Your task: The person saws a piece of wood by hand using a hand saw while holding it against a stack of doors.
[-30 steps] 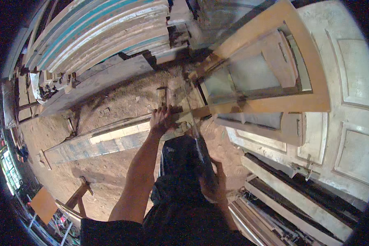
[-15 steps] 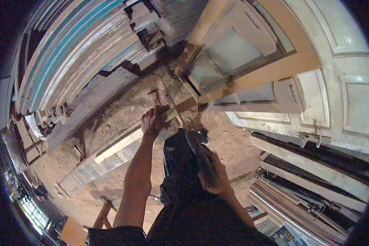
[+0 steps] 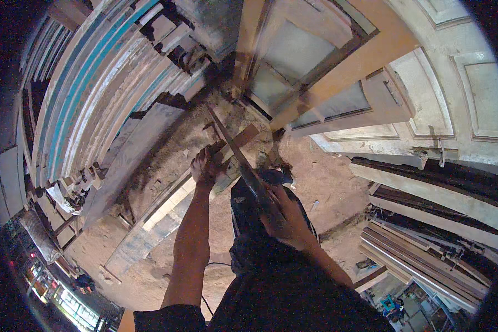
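My right hand (image 3: 290,218) is closed round the handle end of a handsaw (image 3: 239,156), in front of my dark-clothed leg. Its long blade points up and to the left, crossing a short brown piece of wood (image 3: 247,136). My left hand (image 3: 204,165) is closed on the near left end of this wood, left of the blade. Some of its fingers are hidden by the hand itself. Below and to the left of that hand lies a long, pale board (image 3: 166,213) on the ground. Whether the blade touches the wood I cannot tell.
A large stack of boards (image 3: 102,83), some blue-edged, fills the upper left. Framed panels with glass (image 3: 293,52) lean at the upper right beside a pale panelled door (image 3: 481,88). Long timbers (image 3: 426,265) lie at the right. The ground (image 3: 329,182) is reddish earth.
The saw has shifted against the wood, and its blade now shows broader and longer. My right hand has come slightly up. The left hand keeps its hold while the whole view has turned a little.
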Action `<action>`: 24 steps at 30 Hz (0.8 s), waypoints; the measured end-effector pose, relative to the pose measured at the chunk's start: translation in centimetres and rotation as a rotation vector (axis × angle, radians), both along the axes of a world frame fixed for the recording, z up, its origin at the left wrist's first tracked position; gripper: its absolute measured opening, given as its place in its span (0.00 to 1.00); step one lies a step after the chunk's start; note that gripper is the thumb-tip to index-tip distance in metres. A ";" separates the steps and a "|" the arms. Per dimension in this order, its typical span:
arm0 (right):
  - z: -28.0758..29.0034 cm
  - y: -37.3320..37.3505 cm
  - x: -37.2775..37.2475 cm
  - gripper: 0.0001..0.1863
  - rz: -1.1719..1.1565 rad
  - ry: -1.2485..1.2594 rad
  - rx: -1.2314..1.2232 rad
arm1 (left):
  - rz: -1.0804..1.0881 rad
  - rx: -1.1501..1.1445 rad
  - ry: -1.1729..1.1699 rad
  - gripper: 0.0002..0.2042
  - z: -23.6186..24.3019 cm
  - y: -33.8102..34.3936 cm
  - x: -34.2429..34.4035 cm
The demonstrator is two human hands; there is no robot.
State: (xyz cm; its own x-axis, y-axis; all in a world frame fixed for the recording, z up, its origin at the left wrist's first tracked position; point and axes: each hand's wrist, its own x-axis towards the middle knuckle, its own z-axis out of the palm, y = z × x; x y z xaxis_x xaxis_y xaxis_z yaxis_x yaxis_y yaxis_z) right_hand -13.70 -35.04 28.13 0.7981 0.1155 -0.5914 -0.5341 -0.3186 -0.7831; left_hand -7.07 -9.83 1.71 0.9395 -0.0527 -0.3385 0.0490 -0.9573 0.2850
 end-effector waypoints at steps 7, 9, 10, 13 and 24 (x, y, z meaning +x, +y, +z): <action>4.7 -3.7 -3.0 0.37 0.079 0.072 -0.052 | -0.070 -0.025 -0.067 0.35 2.3 -0.9 0.4; 0.0 -1.3 -0.2 0.36 0.073 -0.084 -0.031 | -0.058 -0.066 -0.055 0.34 1.8 -0.6 0.3; -2.6 -0.3 0.9 0.36 0.046 -0.145 -0.015 | -0.081 -0.070 -0.035 0.34 2.4 -1.3 1.0; -4.4 0.5 2.2 0.36 -0.015 -0.205 0.000 | -0.113 -0.038 -0.019 0.34 3.7 -2.0 1.7; 2.5 -2.4 -1.2 0.34 0.039 -0.124 -0.019 | -0.096 -0.054 -0.061 0.34 0.6 -0.9 -0.1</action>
